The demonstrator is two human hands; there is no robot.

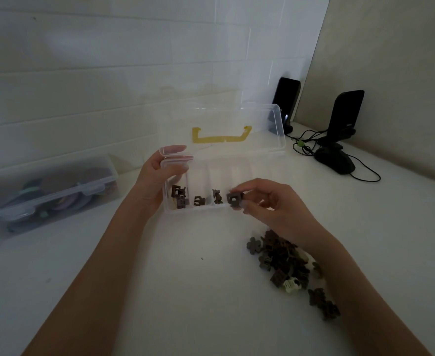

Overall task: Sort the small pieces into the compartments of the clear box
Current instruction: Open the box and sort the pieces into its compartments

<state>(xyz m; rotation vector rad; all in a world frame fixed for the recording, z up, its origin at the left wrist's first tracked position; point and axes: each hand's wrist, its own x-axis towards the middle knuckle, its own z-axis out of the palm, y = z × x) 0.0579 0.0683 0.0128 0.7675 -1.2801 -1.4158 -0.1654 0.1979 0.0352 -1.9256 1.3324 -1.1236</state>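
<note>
Our clear box (206, 176) lies long axis left to right on the white table (160, 291), lid (221, 124) upright behind it, transparent plastic with a yellow handle (221, 138). Our left hand (160, 173) grips its left end. Our right hand (267, 204) pinches a grey square piece (234, 199) over the box's front rim. Brown pieces (285, 263) lie heaped right of the box.

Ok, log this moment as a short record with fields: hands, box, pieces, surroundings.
left hand: grips the left end of the clear box
right hand: pinches a grey square piece over the box's front edge
box lid: open, upright, yellow handle
sorted pieces: brown, in the three leftmost compartments
unsorted pile: on the table, under the right forearm
surroundings: closed storage box at left, two black stands at the back right
</note>
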